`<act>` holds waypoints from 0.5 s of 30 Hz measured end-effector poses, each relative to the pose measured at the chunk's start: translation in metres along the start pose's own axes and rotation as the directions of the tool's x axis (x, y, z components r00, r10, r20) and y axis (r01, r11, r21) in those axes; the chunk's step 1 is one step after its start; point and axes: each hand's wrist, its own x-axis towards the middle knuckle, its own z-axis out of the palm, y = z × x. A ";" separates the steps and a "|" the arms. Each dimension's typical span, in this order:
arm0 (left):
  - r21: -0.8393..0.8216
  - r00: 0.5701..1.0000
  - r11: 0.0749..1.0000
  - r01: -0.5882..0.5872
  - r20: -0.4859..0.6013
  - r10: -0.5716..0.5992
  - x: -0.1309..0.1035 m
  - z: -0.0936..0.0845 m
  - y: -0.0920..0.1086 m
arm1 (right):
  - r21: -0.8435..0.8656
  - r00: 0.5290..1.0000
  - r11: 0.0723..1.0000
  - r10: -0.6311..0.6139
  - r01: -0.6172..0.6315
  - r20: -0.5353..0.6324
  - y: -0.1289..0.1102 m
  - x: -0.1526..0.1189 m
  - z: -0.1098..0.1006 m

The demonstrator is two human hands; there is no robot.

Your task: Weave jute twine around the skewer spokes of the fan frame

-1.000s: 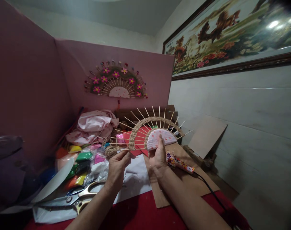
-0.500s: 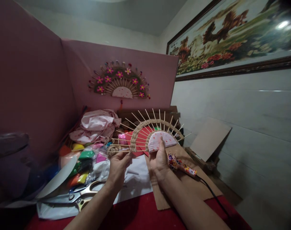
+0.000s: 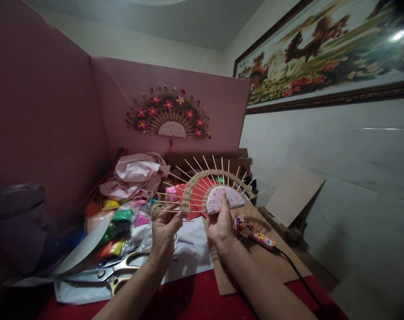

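Note:
I hold up a half-round fan frame [image 3: 188,190] of thin sticks fanning out, with a band of brown twine woven across them. At its centre is a half disc [image 3: 227,198] covered in white fabric with pink-red spots. My left hand [image 3: 164,233] pinches the lower left end, at the lowest sticks and the band's edge. My right hand [image 3: 222,226] grips the half disc from below, thumb on the front, other fingers hidden behind. Below and right of it, a flower-patterned glue gun [image 3: 255,233] with a black cord lies on brown cardboard [image 3: 271,264].
Large scissors [image 3: 113,272] lie at front left, beside several packets of coloured clay [image 3: 122,216]. Spotted cloth [image 3: 137,173] is heaped behind them. A flower-decorated fan [image 3: 168,106] hangs on the pink board [image 3: 222,98]. Red cloth [image 3: 188,298] covers the table.
The fan frame has tipped very slightly and its top edge sits a little lower. Both hands keep the same hold. The whole view has shifted slightly.

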 end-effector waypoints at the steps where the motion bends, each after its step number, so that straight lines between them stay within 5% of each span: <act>1: -0.017 1.000 1.000 0.004 -0.008 -0.004 -0.001 0.000 0.001 | 0.026 0.999 0.999 0.029 -0.029 -0.020 0.000 -0.001 0.001; 7: -0.174 0.994 0.979 0.110 -0.003 -0.112 0.002 -0.003 0.006 | 0.130 0.993 0.987 0.103 -0.096 -0.055 -0.003 -0.004 0.005; 15: 0.019 0.979 0.995 0.094 0.182 -0.096 0.017 -0.013 0.006 | 0.112 0.993 0.988 0.109 -0.102 -0.053 -0.004 -0.003 0.006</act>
